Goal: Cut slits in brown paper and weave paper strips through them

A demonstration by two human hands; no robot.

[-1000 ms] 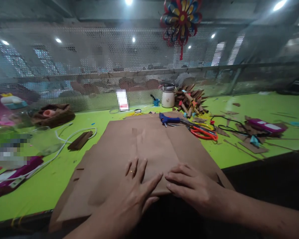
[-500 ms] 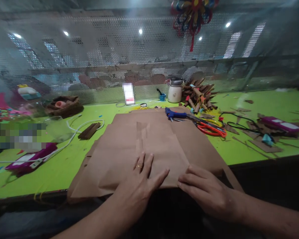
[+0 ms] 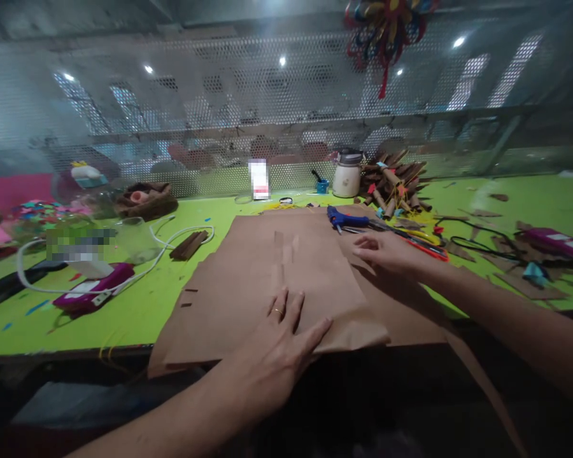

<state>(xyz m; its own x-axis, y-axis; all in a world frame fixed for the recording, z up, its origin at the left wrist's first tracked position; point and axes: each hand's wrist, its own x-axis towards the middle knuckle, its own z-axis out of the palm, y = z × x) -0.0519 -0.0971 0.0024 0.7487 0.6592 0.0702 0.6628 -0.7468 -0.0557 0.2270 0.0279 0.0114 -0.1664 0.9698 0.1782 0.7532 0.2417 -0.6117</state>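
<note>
Sheets of brown kraft paper (image 3: 248, 273) lie stacked over the table's front edge, their lower edge creased and slightly lifted. My left hand (image 3: 286, 337), with a ring on one finger, rests flat on the paper, fingers spread. My right hand (image 3: 386, 251) hovers above the paper's right side, fingers loosely curled with nothing seen in them. Just beyond it lies a blue glue gun (image 3: 346, 219). Orange-handled scissors (image 3: 432, 249) are partly covered by my right forearm.
Purple power strips (image 3: 95, 289) sit left and right on the green table (image 3: 172, 324). A white jar (image 3: 347, 181) and a bundle of brown paper rolls (image 3: 396, 184) stand at the back. Cardboard scraps (image 3: 525, 280) lie at right. Behind rises a perforated screen (image 3: 219, 95).
My right hand has left the paper's front edge and moved up and away toward the glue gun. My left hand stays on the paper. The view has turned slightly left.
</note>
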